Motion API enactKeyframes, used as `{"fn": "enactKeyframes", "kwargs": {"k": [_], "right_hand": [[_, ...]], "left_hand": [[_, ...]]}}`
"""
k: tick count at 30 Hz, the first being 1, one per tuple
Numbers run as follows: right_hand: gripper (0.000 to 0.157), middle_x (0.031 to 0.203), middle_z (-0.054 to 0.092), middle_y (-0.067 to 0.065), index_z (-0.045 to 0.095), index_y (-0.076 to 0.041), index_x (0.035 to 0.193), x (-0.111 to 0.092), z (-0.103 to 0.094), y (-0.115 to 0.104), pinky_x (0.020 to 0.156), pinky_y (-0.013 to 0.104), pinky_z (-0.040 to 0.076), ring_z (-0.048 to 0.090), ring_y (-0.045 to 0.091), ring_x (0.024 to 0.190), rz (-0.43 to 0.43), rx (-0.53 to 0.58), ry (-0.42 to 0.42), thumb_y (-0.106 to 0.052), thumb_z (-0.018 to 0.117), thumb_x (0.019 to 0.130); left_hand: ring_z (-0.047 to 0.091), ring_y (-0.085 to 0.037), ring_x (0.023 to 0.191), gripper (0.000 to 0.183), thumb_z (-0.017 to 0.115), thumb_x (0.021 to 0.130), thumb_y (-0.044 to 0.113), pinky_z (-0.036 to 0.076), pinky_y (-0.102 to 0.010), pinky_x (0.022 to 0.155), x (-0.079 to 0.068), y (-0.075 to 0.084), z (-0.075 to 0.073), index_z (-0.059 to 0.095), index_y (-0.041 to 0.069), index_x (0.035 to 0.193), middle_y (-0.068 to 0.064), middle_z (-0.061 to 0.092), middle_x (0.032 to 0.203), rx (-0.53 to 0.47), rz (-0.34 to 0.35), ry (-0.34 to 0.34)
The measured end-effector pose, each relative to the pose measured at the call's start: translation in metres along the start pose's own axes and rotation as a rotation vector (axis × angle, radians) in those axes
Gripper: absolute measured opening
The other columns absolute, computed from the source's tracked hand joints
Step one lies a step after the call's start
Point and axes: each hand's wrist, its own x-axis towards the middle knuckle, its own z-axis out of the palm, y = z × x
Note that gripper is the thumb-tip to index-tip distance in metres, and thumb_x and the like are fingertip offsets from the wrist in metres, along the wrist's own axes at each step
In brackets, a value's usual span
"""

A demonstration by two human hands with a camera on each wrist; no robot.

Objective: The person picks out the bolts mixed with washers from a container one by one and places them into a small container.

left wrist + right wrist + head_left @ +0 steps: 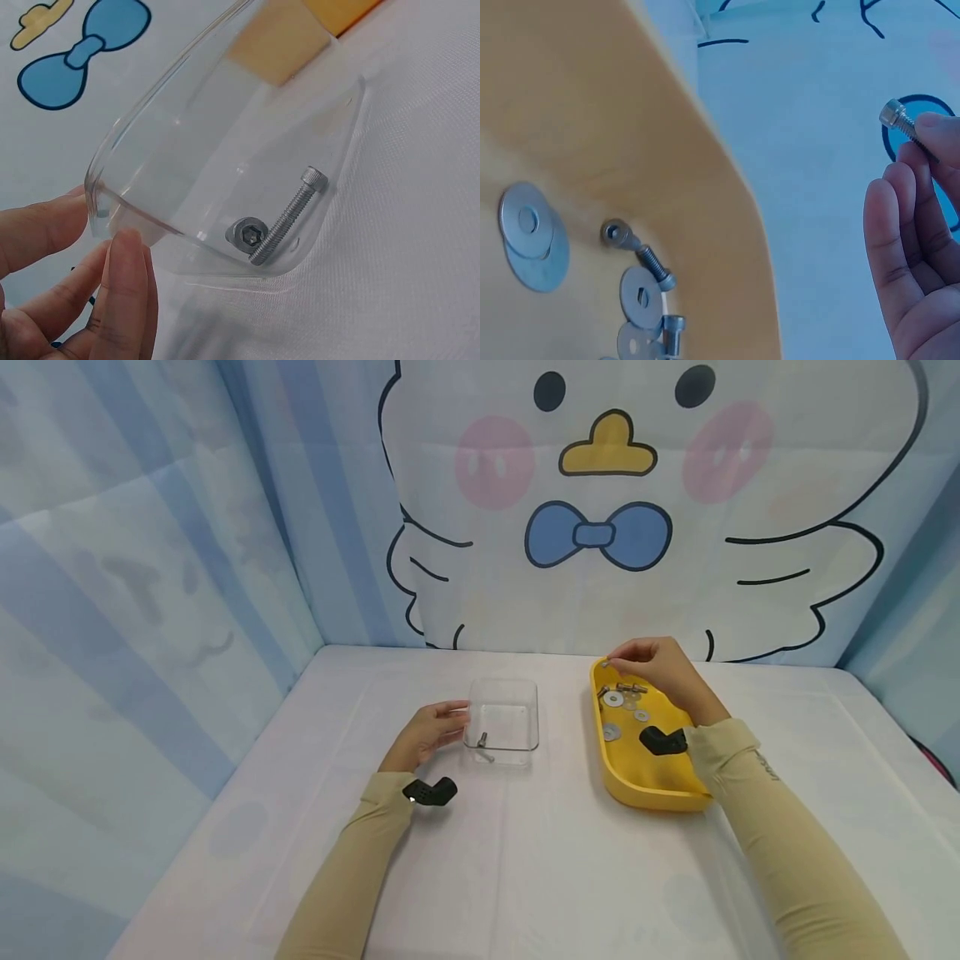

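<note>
My left hand holds the left side of a clear plastic box on the table, fingers and thumb at its rim corner. Two silver socket-head screws lie inside the box; one long screw rests across the floor, touching the other screw, seen head-on. Over the far left rim of a yellow tray, my right hand pinches a socket-head screw between thumb and fingers, its head sticking out. Several metal washers and more screws lie at the tray's far left.
A white cloth covers the table, on which the tray stands to the right of the box. Printed curtains rise behind the table's back edge and along its sides. Each wrist carries a black camera mount.
</note>
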Motion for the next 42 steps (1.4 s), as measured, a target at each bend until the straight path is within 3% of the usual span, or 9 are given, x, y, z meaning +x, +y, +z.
{"fn": "enactKeyframes", "kwargs": {"k": [6, 12, 21, 28, 42], "right_hand": [[0.040, 0.082, 0.064, -0.019, 0.062, 0.005, 0.112, 0.001, 0.004, -0.012, 0.073, 0.013, 0.051, 0.057, 0.006, 0.079, -0.028, 0.028, -0.032, -0.028, 0.063, 0.090], [0.037, 0.083, 0.066, -0.015, 0.065, 0.003, 0.109, 0.007, 0.011, -0.018, 0.073, 0.016, 0.053, 0.060, 0.007, 0.079, -0.061, 0.061, -0.036, -0.029, 0.066, 0.088], [0.037, 0.081, 0.065, -0.015, 0.064, 0.005, 0.108, 0.012, 0.024, -0.030, 0.073, 0.014, 0.052, 0.061, 0.016, 0.084, -0.080, 0.074, -0.049, -0.027, 0.066, 0.088], [0.035, 0.082, 0.064, -0.013, 0.065, 0.003, 0.108, 0.016, 0.036, -0.038, 0.077, 0.015, 0.052, 0.059, 0.008, 0.078, -0.084, 0.061, -0.066, -0.026, 0.066, 0.088], [0.028, 0.098, 0.065, 0.006, 0.067, -0.001, 0.106, 0.021, 0.058, -0.049, 0.084, 0.022, 0.052, 0.059, 0.017, 0.085, -0.109, 0.045, -0.128, -0.023, 0.065, 0.089]], "left_hand": [[0.057, -0.016, 0.103, 0.044, 0.060, 0.091, 0.005, 0.049, -0.032, 0.100, 0.001, -0.001, 0.000, 0.050, 0.005, 0.134, -0.009, 0.056, 0.118, -0.008, 0.004, -0.012], [0.056, -0.013, 0.101, 0.044, 0.059, 0.091, 0.005, 0.047, -0.033, 0.102, 0.002, 0.000, -0.001, 0.050, 0.005, 0.135, -0.011, 0.056, 0.123, -0.007, 0.003, -0.014], [0.057, -0.010, 0.097, 0.044, 0.059, 0.091, 0.005, 0.052, -0.025, 0.093, 0.002, 0.001, 0.000, 0.050, 0.005, 0.135, -0.008, 0.056, 0.119, -0.018, 0.001, -0.014], [0.057, -0.011, 0.097, 0.044, 0.059, 0.091, 0.005, 0.052, -0.025, 0.093, 0.002, 0.002, 0.000, 0.051, 0.005, 0.134, -0.010, 0.056, 0.122, -0.023, -0.010, -0.006], [0.057, -0.014, 0.102, 0.043, 0.059, 0.091, 0.005, 0.053, -0.023, 0.089, 0.003, 0.001, 0.000, 0.051, 0.006, 0.134, -0.010, 0.057, 0.122, -0.025, -0.022, 0.003]]}}
